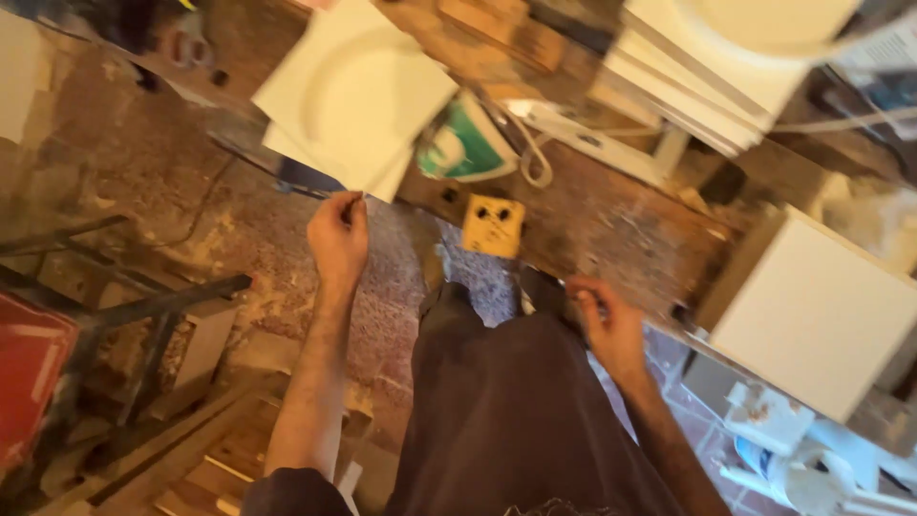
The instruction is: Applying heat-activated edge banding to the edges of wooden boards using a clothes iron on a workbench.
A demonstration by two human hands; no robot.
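My left hand [337, 232] pinches the near corner of a stack of white square panels with a round relief [353, 96], which overhangs the edge of a worn wooden workbench [611, 220]. My right hand [607, 320] hangs lower at the bench's front edge, fingers curled; the picture is too blurred to tell if it holds anything. A yellow socket plate [493, 225] hangs on the bench front between my hands.
More white panels [712, 76] are stacked at the back right, and a white box [812, 311] stands at the right. A green and white object [465, 148] with a white cable lies on the bench. Metal frames [124, 306] and wood scraps lie on the floor at left.
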